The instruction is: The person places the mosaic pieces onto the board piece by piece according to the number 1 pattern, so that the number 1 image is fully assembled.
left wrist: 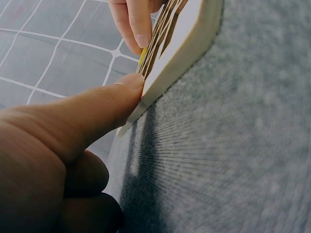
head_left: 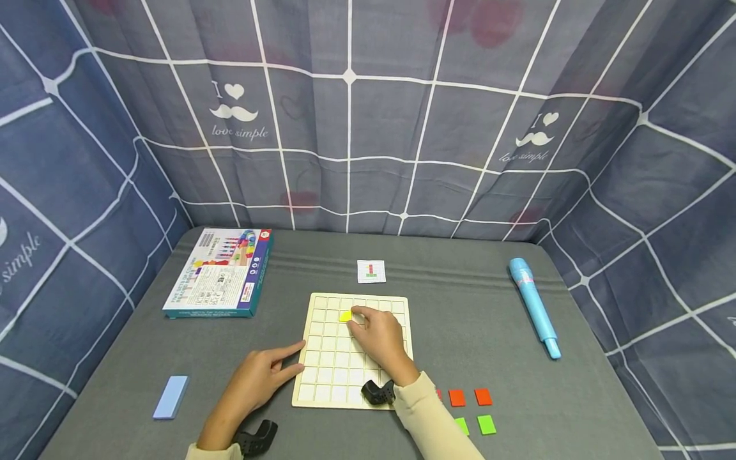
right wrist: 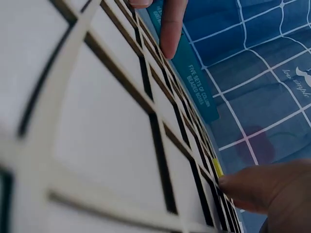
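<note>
A pale wooden grid board (head_left: 328, 375) lies on the table in the head view. My right hand (head_left: 381, 335) is over its upper part, thumb and forefinger pinching a small yellow square tile (head_left: 345, 315) at one of the cells. In the right wrist view the thumb tip meets the edge of the yellow tile (right wrist: 217, 167). My left hand (head_left: 259, 377) rests beside the board, with thumb and forefinger stretched apart and their tips touching its left edge. The other left fingers are folded under, as the left wrist view shows.
Red tiles (head_left: 483, 397) and green tiles (head_left: 486, 424) lie right of the board, partly hidden by the right sleeve. Behind it is a pattern card (head_left: 371, 271). A printed box (head_left: 215, 275), a light blue block (head_left: 170, 397) and a blue pen-shaped object (head_left: 535, 308) lie around.
</note>
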A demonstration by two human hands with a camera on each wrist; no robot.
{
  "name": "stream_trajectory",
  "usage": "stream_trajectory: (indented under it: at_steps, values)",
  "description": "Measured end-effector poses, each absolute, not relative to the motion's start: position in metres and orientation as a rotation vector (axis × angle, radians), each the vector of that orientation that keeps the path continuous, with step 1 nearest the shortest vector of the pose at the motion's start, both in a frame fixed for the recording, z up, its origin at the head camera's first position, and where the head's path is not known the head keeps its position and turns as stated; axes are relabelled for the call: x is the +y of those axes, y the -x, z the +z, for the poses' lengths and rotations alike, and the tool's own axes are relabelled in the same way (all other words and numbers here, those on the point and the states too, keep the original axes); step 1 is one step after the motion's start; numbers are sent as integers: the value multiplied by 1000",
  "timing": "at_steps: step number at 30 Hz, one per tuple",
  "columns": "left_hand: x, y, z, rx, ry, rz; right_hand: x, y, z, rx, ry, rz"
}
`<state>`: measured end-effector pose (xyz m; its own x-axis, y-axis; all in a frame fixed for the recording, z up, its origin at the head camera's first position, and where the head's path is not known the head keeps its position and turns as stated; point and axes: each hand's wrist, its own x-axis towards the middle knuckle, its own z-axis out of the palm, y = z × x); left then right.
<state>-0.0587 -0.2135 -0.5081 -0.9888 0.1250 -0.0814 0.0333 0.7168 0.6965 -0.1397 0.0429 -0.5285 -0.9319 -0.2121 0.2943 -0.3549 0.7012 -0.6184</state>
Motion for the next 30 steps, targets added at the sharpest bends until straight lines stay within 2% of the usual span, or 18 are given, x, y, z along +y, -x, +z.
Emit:
stream_trajectory:
  at_steps: [10, 18, 24, 30]
  values:
    - [-214, 64, -507, 2797, -148, 1119, 54, 149, -514, -2659, -452, 1242]
    - [-217, 62, -508, 2833, -185, 1101, 79, 154, -451, -2484, -557, 1274]
    - [-215, 57, -510, 2793, -137, 1105, 122, 133, -424, -2485, -525, 1361]
    - [-214, 59, -508, 2771, -110, 1103, 164, 101, -436, -2543, -438, 1511]
